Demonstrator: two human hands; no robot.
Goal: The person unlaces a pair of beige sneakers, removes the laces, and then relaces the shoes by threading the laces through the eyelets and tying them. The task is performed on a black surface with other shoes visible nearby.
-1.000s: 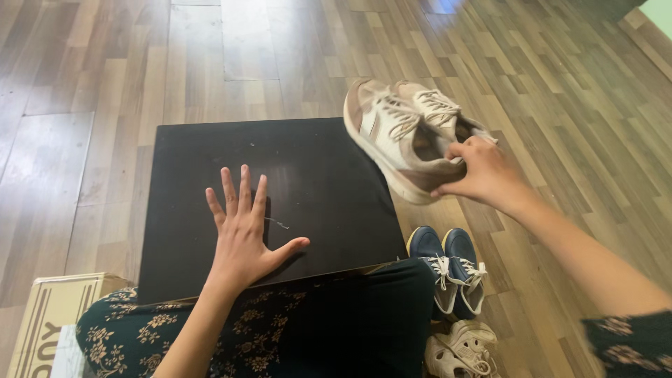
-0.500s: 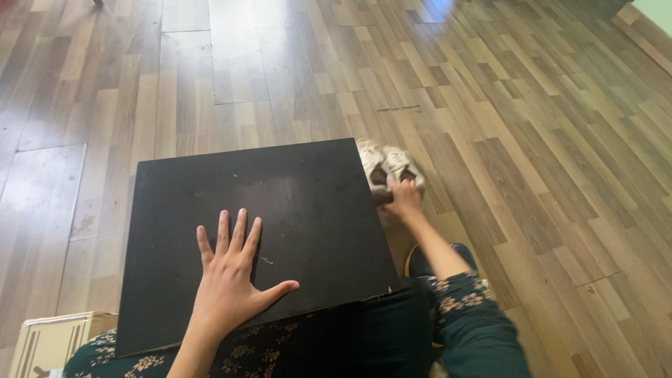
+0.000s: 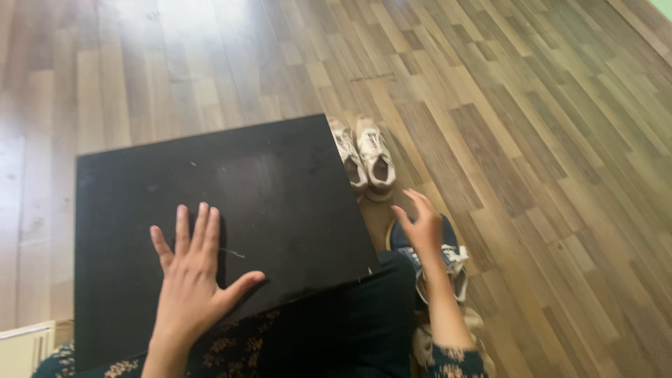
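My left hand (image 3: 194, 275) lies flat, fingers spread, on the black tabletop (image 3: 210, 189). A pair of beige sneakers (image 3: 365, 154) stands on the wooden floor just beyond the table's right edge. My right hand (image 3: 423, 229) hovers open to the right of the table, above a pair of dark blue sneakers with white laces (image 3: 448, 260), and holds nothing. The blue pair is partly hidden by that hand and forearm.
Wooden plank floor (image 3: 546, 126) runs all around. Another light shoe (image 3: 476, 350) peeks out by my right forearm. A pale box edge (image 3: 24, 346) sits at the lower left. My dark trousers (image 3: 350, 329) and floral sleeve fill the bottom.
My right hand set the beige sneakers down on the floor beside the table, let go and drew back over the blue pair. My left hand stayed flat on the table.
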